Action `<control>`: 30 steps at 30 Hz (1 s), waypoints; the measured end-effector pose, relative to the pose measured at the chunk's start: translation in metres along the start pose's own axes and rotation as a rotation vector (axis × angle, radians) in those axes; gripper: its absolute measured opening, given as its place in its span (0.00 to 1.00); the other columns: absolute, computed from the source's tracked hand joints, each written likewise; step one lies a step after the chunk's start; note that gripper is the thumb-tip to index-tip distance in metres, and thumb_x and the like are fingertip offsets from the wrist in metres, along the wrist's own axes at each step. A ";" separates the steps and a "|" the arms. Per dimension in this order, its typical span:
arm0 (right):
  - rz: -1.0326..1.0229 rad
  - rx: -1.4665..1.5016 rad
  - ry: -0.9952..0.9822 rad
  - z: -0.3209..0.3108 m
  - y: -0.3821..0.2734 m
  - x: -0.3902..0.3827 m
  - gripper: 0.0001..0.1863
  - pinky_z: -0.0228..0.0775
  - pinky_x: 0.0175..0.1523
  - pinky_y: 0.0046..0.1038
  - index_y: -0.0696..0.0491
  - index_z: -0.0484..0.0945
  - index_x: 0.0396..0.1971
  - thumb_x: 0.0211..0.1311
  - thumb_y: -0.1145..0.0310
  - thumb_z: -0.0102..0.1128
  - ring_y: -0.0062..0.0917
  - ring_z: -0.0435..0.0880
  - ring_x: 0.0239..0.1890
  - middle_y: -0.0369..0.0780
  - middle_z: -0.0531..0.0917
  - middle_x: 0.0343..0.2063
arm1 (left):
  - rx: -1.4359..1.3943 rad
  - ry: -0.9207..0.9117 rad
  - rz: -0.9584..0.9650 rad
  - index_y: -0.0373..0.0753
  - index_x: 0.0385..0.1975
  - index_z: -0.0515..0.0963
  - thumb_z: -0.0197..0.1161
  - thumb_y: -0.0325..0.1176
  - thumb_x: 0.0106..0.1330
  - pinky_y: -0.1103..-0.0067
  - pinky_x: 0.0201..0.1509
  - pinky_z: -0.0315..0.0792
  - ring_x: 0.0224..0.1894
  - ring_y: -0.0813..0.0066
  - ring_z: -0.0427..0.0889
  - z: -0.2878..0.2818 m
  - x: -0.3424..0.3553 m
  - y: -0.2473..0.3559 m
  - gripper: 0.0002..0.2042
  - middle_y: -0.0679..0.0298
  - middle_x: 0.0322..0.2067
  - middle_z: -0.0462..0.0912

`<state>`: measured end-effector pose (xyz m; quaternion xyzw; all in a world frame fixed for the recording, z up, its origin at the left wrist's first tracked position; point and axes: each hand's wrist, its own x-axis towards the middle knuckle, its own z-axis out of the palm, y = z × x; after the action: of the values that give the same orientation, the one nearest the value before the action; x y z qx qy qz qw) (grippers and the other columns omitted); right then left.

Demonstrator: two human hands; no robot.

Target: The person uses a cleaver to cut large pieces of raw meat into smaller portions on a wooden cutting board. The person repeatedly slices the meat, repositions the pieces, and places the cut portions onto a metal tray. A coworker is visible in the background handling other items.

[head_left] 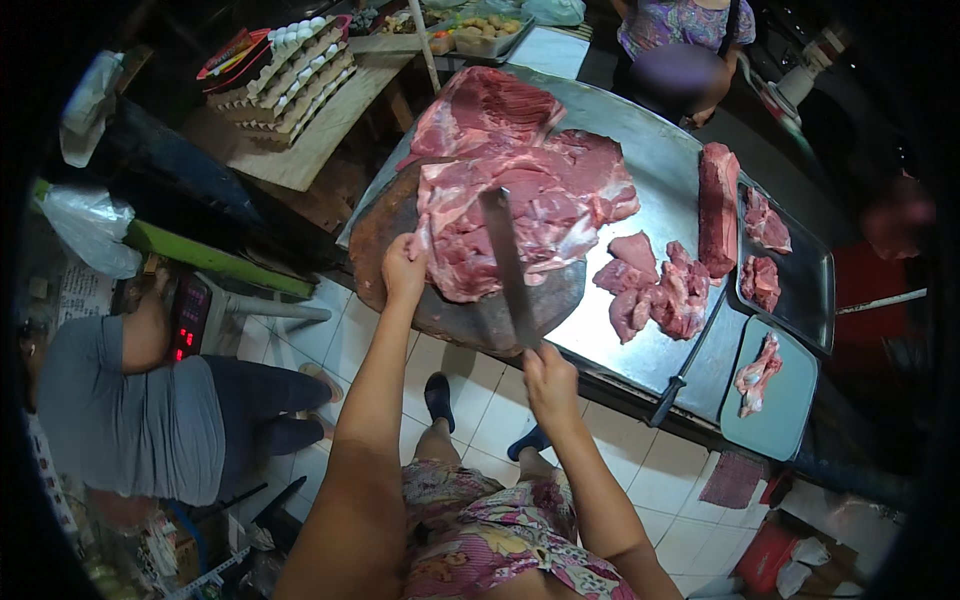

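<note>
My left hand (403, 268) grips the near left edge of a large slab of raw meat (565, 190) lying on a round, dark wooden chopping board (376, 250). My right hand (548, 385) holds a long knife (508, 260) by its handle, its blade pointing away from me over the slab. Another piece of meat (485, 105) lies behind the slab. Right of the board, cut chunks (672, 300), a long piece of meat (718, 210) and a sharpening rod (677, 390) rest on the steel table (640, 375).
A dark tray (805, 300) and a pale tray (775, 410) hold meat at right. Stacked egg cartons (280, 95) stand back left. A person in grey (140, 410) is beside me at left, near a scale (190, 315). Another person (670, 30) stands across the table.
</note>
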<state>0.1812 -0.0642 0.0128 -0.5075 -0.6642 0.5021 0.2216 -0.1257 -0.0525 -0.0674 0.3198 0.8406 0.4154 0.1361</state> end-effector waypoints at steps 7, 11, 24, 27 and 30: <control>-0.057 -0.298 0.090 0.137 -0.043 0.051 0.16 0.69 0.36 0.52 0.64 0.74 0.28 0.64 0.64 0.50 0.60 0.79 0.29 0.63 0.77 0.23 | -0.341 -0.127 -0.011 0.36 0.31 0.76 0.65 0.21 0.55 0.77 0.27 0.72 0.24 0.77 0.81 -0.002 0.021 -0.036 0.06 0.59 0.22 0.83; 0.021 -0.315 0.131 0.153 -0.065 0.047 0.14 0.70 0.35 0.48 0.64 0.75 0.32 0.64 0.65 0.50 0.57 0.79 0.27 0.61 0.78 0.22 | -0.331 -0.199 0.011 0.36 0.31 0.76 0.66 0.23 0.53 0.76 0.29 0.72 0.21 0.73 0.77 -0.012 0.030 -0.033 0.07 0.62 0.18 0.78; 0.215 -0.544 0.067 0.164 -0.097 0.064 0.15 0.70 0.42 0.52 0.64 0.73 0.31 0.61 0.65 0.47 0.59 0.80 0.33 0.62 0.79 0.27 | -0.263 -0.170 0.051 0.37 0.34 0.73 0.69 0.28 0.54 0.71 0.37 0.73 0.29 0.66 0.78 -0.028 0.024 -0.019 0.12 0.59 0.25 0.78; 0.092 -0.420 0.082 0.171 -0.045 0.067 0.16 0.70 0.43 0.54 0.65 0.74 0.30 0.61 0.64 0.47 0.59 0.80 0.34 0.64 0.78 0.26 | -0.125 -0.152 0.117 0.38 0.48 0.69 0.66 0.29 0.52 0.61 0.57 0.65 0.51 0.46 0.72 -0.017 0.026 0.000 0.22 0.48 0.46 0.75; 0.048 -0.368 0.089 0.162 -0.040 0.060 0.15 0.70 0.40 0.52 0.65 0.75 0.29 0.62 0.66 0.49 0.60 0.79 0.34 0.64 0.78 0.25 | -0.071 -0.151 -0.011 0.38 0.48 0.70 0.66 0.27 0.50 0.61 0.55 0.68 0.51 0.45 0.76 -0.001 0.034 0.003 0.22 0.46 0.45 0.78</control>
<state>0.0098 -0.0816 -0.0288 -0.5768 -0.7221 0.3545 0.1421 -0.1508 -0.0299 -0.0628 0.3405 0.8144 0.4189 0.2129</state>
